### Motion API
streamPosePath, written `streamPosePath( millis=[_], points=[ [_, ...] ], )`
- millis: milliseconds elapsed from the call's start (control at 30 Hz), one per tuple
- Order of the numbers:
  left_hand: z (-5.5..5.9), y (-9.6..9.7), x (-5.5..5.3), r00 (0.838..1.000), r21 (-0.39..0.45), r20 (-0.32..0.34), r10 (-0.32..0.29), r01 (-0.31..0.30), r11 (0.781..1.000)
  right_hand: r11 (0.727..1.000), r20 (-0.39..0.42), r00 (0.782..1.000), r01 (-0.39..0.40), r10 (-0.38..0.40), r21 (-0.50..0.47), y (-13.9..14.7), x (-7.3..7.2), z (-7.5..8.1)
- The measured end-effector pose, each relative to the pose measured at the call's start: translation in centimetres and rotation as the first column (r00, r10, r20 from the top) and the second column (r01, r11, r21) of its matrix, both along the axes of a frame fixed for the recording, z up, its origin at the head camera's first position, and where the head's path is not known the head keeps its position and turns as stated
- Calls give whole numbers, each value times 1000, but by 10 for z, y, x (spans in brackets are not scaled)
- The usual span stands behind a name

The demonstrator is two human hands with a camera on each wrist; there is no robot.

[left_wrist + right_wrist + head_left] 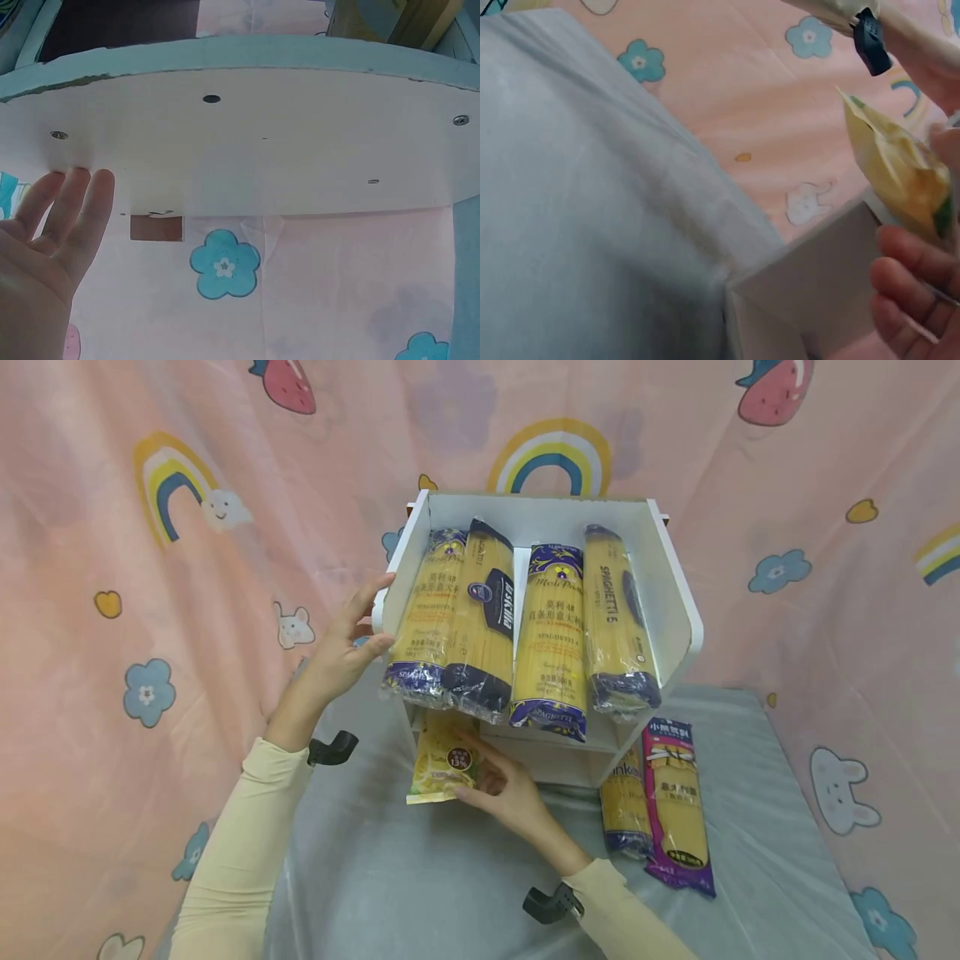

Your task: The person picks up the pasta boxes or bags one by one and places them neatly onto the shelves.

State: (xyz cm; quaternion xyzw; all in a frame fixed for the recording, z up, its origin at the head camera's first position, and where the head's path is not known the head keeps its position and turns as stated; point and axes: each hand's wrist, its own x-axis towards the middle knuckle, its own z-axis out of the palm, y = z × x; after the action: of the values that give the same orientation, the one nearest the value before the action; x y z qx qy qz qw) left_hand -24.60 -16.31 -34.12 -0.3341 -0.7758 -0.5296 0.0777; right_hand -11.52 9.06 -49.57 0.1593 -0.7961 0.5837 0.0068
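My left hand (pixel 333 647) rests against the outer side of a white shelf unit (pixel 678 593). Its straight fingers (pixel 94 206) touch the side panel in the left wrist view. My right hand (pixel 513 793) holds a small yellow packet (pixel 435 764) by its right edge, below the upper shelf at the lower compartment's left. The packet has a round dark label, and its far end is in shadow under the shelf. In the right wrist view the packet (pixel 900 169) lies between thumb and fingers.
Several spaghetti packs (pixel 551 635) lean side by side on the upper shelf. Right of the unit, a purple-edged noodle pack (pixel 678 802) and a yellow spaghetti pack (pixel 626 806) lie on the grey cloth (pixel 360 877). A pink patterned curtain (pixel 337 468) hangs behind.
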Motion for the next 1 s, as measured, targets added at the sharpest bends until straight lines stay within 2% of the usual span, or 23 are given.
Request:
streamPosePath(
  millis=[67, 200, 267, 333, 433, 500, 567, 700, 767, 800, 833, 1000],
  points=[
    [-1, 0, 0, 1000, -6, 9, -1, 1, 1000, 1000, -82, 996, 29, -28, 7, 12, 12, 9],
    [-3, 0, 0, 1000, -10, 1, -5, 5, 1000, 994, -235, 966, 104, -106, -22, 50, 31, 6],
    [-3, 1, 0, 1000, -11, -6, -6, 5, 1000, 987, -241, 957, 153, -159, -45, 74, 38, -1],
    [-3, 0, 0, 1000, -11, -12, -6, 6, 1000, 973, -210, 951, 221, -229, -59, 101, 44, -9],
    [-3, 0, -1, 1000, -7, -16, -6, 6, 1000, 927, -75, 924, 369, -374, -66, 139, 51, -15],
    [-2, 0, -1, 1000, -2, -15, -3, 3, 1000, 885, 7, 885, 466, -466, -9, 162, 55, -21],
    [-2, 0, -1, 1000, -3, -14, -1, 1, 1000, 825, 60, 823, 562, -565, 57, 180, 58, -29],
    [-2, 1, -2, 1000, 1, -12, -5, 5, 1000, 676, 29, 687, 706, -726, 212, 209, 63, -45],
    [-2, 2, -2, 1000, 4, -16, -7, 7, 1000, 606, -11, 630, 753, -777, 257, 221, 66, -52],
    [-2, 2, -2, 1000, 6, -17, -8, 8, 1000, 582, -22, 611, 764, -791, 277, 227, 67, -56],
    [-2, 2, -2, 1000, 7, -18, -7, 7, 1000, 571, -22, 603, 766, -798, 294, 231, 69, -59],
    [-2, 2, -1, 1000, 5, -25, 1, 0, 1000, 555, 41, 589, 733, -807, 394, 246, 76, -73]
  ],
)
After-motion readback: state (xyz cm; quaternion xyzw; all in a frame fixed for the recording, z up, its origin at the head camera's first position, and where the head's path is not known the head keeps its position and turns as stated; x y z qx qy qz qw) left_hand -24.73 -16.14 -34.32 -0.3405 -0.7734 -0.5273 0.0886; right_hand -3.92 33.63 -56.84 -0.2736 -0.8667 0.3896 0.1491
